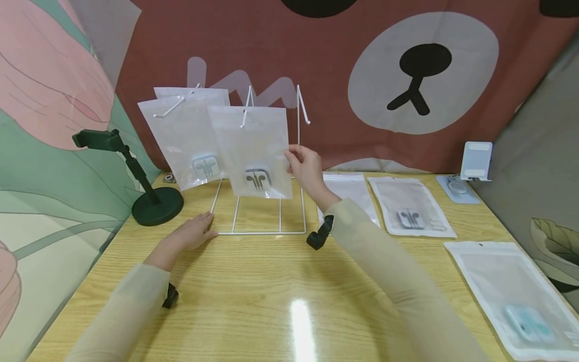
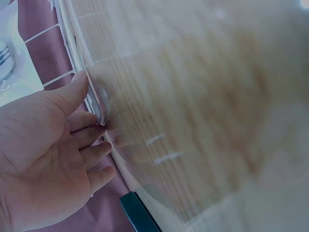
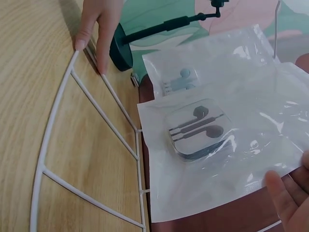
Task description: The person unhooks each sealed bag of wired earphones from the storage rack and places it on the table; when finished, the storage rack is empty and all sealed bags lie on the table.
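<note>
A white wire display rack [image 1: 260,233] stands on the wooden table, with hooks at its top. From its middle hook hangs a frosted zip bag [image 1: 267,138] holding dark earphones in a clear case [image 1: 258,179]. My right hand [image 1: 307,168] pinches this bag's right edge between thumb and fingers. On the left hook hang overlapping frosted bags [image 1: 181,130], the front one with pale blue earphones [image 1: 205,166]. My left hand [image 1: 190,235] rests at the rack's front left base corner, its thumb [image 3: 84,36] and fingers straight against the wires. The right hook [image 1: 304,105] carries no bag.
Left of the rack stands a black phone stand [image 1: 156,206]. On the right lie a white bag [image 1: 350,191] partly behind my right arm, a bag with grey earphones [image 1: 411,203], and a bag with a light blue case [image 1: 511,296]. A small folding stand [image 1: 466,176] is behind them.
</note>
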Available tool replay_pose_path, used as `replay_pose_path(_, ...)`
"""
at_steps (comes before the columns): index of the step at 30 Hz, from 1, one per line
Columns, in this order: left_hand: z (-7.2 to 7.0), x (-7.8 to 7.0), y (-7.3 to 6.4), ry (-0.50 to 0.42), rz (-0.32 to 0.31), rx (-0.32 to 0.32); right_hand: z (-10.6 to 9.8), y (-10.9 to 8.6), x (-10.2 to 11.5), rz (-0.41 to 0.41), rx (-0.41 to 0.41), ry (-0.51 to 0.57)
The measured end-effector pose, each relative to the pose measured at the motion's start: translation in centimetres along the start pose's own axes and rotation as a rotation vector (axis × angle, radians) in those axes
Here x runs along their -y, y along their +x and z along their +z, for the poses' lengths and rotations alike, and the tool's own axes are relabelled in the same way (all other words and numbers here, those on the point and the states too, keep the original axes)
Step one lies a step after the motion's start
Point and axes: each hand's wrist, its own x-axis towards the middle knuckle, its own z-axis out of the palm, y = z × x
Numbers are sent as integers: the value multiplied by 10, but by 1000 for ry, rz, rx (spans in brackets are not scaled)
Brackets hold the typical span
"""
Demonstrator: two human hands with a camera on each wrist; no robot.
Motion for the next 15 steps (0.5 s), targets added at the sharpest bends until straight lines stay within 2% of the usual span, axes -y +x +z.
replay_pose_path(8,-1,-1,0,4,-9,5,-5,-17,4,8,20,157)
replay_pose_path(15,-2,-3,-1,2,-20,14,-11,-31,10,-12,53,188)
